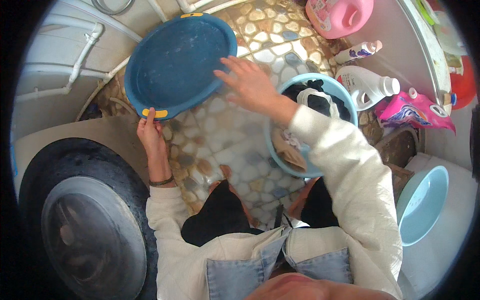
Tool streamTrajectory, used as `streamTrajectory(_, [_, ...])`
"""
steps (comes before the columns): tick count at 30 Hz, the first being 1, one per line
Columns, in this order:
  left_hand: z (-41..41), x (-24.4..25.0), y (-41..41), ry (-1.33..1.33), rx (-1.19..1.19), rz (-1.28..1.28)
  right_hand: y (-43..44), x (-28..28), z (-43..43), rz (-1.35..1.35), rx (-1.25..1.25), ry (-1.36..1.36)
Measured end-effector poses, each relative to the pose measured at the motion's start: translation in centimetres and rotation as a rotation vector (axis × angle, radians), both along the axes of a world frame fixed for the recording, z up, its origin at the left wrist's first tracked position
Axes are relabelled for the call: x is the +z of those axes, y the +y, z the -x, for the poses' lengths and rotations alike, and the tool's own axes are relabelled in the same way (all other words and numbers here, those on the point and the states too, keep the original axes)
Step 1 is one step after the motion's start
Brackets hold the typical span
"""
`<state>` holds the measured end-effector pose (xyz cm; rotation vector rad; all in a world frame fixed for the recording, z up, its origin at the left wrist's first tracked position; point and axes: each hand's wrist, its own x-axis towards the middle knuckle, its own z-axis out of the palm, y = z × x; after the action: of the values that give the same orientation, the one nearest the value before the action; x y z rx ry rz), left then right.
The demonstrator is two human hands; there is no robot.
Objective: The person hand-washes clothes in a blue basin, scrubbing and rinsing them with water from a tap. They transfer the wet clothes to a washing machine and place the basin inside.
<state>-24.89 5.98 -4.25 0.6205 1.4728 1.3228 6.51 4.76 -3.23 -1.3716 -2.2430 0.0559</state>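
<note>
A dark blue plastic basin (pixel 180 63) with yellow handle grips on its rim is at the upper left, its broad face towards me. My left hand (pixel 150 131) grips its near rim at one yellow handle, thumb on top. My right hand (pixel 249 84) is spread, holding nothing. Its fingertips overlap the basin's right rim, and whether they touch it I cannot tell. Below my right forearm stands a light blue tub (pixel 275 157) with dark, white and tan clothes (pixel 287 150) in it, partly hidden by the sleeve.
White pipes (pixel 80 56) run along the left wall. A large wok (pixel 33 180) with a metal lid (pixel 93 232) is at lower left. Along the right stand a pink jug (pixel 339 17), a white detergent bottle (pixel 367 86), a pink pouch (pixel 416 110) and a small blue basin (pixel 423 206). Stone-patterned flooring (pixel 225 131) lies between.
</note>
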Motion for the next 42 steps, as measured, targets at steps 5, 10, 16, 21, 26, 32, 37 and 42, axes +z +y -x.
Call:
streamTrajectory(5, [0.4,0.2,0.2,0.085,-0.06,-0.067,2.1,-2.0,4.1,0.282,-0.105,-0.282])
streamTrajectory(10, [-0.6,1.9,1.0,0.198,-0.099,-0.085,1.7,-4.6,4.5,0.165,-0.186,-0.255])
streamTrajectory(16, [0.0,1.0,1.2,0.345,-0.141,-0.063,1.5,-5.5,4.2,0.132,-0.177,-0.21])
streamTrajectory(21, [-0.6,1.1,1.0,0.352,-0.161,-0.078,1.6,-5.5,3.7,0.155,-0.192,-0.258])
streamTrajectory(26, [-0.2,0.8,1.1,0.369,-0.211,-0.099,1.7,-5.1,3.7,0.232,-0.194,-0.273])
streamTrajectory(32, [-0.9,1.0,1.2,0.472,-0.251,-0.146,1.1,-5.7,3.3,0.215,-0.221,-0.251])
streamTrajectory(37, [-2.4,2.6,0.1,0.501,-0.29,-0.132,1.1,-6.2,2.0,0.203,-0.184,-0.187])
streamTrajectory(42, [-2.7,2.4,0.5,0.472,-0.306,-0.113,1.6,-6.0,1.1,0.242,-0.18,-0.221])
